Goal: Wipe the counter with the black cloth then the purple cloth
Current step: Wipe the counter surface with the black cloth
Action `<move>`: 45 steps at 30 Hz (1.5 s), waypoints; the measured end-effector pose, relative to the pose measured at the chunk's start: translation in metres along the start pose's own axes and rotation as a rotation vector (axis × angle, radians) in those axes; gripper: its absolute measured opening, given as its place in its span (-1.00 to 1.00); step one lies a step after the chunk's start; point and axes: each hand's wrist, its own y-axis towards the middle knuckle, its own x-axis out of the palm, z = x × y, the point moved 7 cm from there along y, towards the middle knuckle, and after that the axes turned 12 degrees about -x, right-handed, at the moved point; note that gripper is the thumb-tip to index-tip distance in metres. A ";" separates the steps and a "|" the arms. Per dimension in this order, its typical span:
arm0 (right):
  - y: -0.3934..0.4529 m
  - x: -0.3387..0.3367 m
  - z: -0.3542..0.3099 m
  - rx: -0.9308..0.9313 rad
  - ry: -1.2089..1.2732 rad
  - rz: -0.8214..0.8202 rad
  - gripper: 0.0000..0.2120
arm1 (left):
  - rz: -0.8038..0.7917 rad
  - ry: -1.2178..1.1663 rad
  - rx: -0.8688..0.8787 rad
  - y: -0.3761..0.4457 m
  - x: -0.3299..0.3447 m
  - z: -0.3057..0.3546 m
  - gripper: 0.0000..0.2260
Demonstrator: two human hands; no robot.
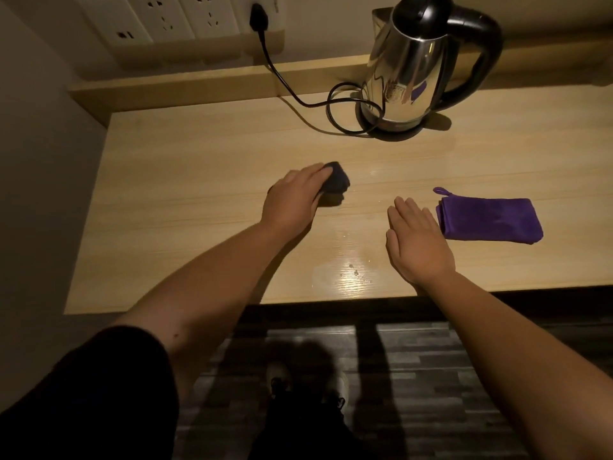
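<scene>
Wooden counter (185, 234) with black cloth (103, 181), purple cloth (490, 220), kettle (411, 71), cord (331, 104).

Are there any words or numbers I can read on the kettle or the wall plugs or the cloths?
No readable text anywhere.
kettle: pale marks on the shiny side, too blurred to read.
kettle base: maybe a small mark on the front, too small and dark to tell.
wall sockets: only plug holes, no letters.
purple cloth: no label showing.
black cloth: no label showing, mostly under the left hand.

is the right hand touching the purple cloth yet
Apart. The head view shows a strip of bare counter between the open right hand and the folded purple cloth.
</scene>
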 end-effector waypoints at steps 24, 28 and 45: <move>-0.011 -0.012 0.013 0.066 0.333 0.271 -0.57 | -0.197 0.300 0.258 0.006 0.067 0.048 -0.52; -0.017 -0.015 0.017 0.067 0.406 0.277 -0.58 | -0.235 0.302 0.200 -0.060 0.074 0.050 -0.51; -0.070 -0.022 -0.022 -0.198 0.240 0.021 -0.60 | -0.397 0.279 0.198 -0.168 0.062 0.080 -0.27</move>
